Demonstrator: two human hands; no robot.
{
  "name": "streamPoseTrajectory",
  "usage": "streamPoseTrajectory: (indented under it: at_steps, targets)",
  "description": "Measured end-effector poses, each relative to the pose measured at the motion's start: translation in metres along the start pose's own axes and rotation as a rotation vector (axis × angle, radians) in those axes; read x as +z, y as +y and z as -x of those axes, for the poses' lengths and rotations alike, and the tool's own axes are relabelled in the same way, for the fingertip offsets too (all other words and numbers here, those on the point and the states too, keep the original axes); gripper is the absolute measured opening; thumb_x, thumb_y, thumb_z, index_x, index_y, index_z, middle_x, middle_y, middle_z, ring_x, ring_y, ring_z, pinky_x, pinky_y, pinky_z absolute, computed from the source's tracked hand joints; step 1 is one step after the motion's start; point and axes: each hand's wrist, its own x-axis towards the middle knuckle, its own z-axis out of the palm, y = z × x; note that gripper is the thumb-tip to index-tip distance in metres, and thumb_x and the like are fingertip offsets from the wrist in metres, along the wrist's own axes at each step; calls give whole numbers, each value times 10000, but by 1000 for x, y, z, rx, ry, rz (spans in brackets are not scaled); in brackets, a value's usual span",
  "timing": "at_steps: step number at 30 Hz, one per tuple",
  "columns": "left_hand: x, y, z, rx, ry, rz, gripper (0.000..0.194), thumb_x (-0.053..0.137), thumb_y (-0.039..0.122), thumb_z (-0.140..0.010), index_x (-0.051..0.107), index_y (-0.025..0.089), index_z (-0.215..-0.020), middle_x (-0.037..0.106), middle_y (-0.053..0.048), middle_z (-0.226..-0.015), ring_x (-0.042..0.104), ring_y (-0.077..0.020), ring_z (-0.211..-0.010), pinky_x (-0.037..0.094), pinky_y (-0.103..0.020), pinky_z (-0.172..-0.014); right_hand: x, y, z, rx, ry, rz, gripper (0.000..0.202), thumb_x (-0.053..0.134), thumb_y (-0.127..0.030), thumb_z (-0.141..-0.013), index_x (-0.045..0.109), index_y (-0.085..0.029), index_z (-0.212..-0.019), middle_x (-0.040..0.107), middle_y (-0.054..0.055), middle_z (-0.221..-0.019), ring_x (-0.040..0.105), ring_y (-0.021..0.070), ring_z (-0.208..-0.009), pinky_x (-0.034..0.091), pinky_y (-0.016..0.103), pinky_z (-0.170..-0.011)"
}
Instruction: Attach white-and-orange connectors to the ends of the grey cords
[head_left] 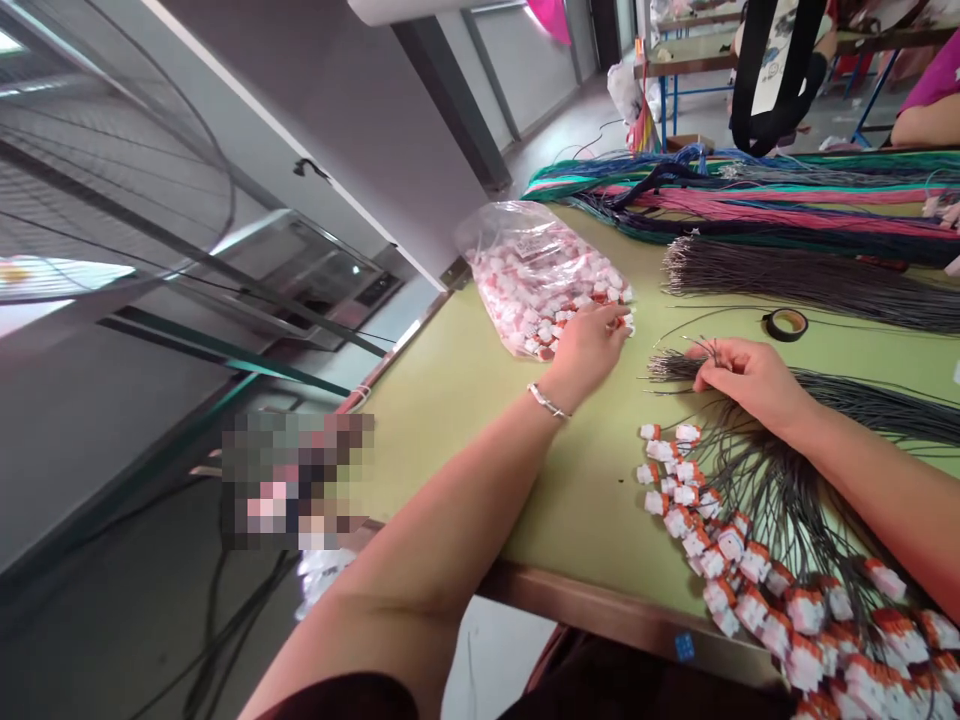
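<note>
My left hand [589,350], with a bracelet at the wrist, reaches to the mouth of a clear plastic bag [499,235]. Its fingers are pinched at a small white-and-orange connector [628,322] beside the heap. Over a bundle of dark wires [675,366] with bare metal tips, my right hand [750,380] is closed on a few thin wires [705,348], whose ends poke out past thumb and forefinger. Below it, wires fan out to many white-and-orange connectors [731,540] fitted on their ends, spread down to the table's front edge.
On the green table [442,440] lie a roll of black tape [785,324], another dark wire bundle [787,285] and long pink, blue and green wires [720,203] at the back. A fan cage [112,150] stands at left. Another person's arm [926,128] shows far right.
</note>
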Motion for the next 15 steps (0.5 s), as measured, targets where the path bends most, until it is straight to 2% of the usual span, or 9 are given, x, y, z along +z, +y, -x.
streamPoseTrajectory:
  at_steps: [2,3,5,8,12,15]
  targets:
    - [8,1,-6,69,-75,-135,267,538,197,-856,711,153,-1055,617,-120,-1026,554,-230,-958,444,-363,-865,1,1,-2,24,10,-53,237,651,-260,-713,656,-164,-930,641,-5,-580,587,141,-577,406,264,-577]
    - [11,2,-8,87,-106,-207,247,521,193,-867,721,147,-1005,601,-129,-1035,545,-240,-969,442,-361,-846,0,0,-2,37,19,-58,243,659,-280,-717,651,-163,-930,642,-9,-577,575,133,-560,397,259,-565]
    - [14,5,-11,91,-148,-331,238,501,205,-886,726,132,-909,584,-143,-1022,540,-251,-949,436,-358,-801,-1,-2,-2,55,30,-7,187,660,-333,-741,659,-162,-818,655,3,-596,516,107,-515,362,253,-533]
    - [11,4,-14,95,-178,-420,227,510,222,-890,718,132,-879,584,-140,-992,549,-242,-897,422,-346,-755,-4,-5,0,49,25,114,267,650,-397,-774,668,-166,-642,656,17,-607,461,97,-512,341,261,-527]
    - [4,1,-11,97,-173,-477,241,475,207,-901,712,161,-914,605,-124,-1012,566,-234,-895,408,-334,-721,-5,-5,0,60,-52,107,300,654,-422,-773,676,-179,-599,700,47,-701,597,157,-694,421,278,-646]
    - [4,0,-6,128,-161,-533,283,431,192,-905,708,154,-943,620,-138,-1044,583,-256,-912,414,-351,-707,-3,-5,0,95,-87,58,244,629,-377,-771,675,-176,-640,727,60,-782,632,171,-788,440,297,-750]
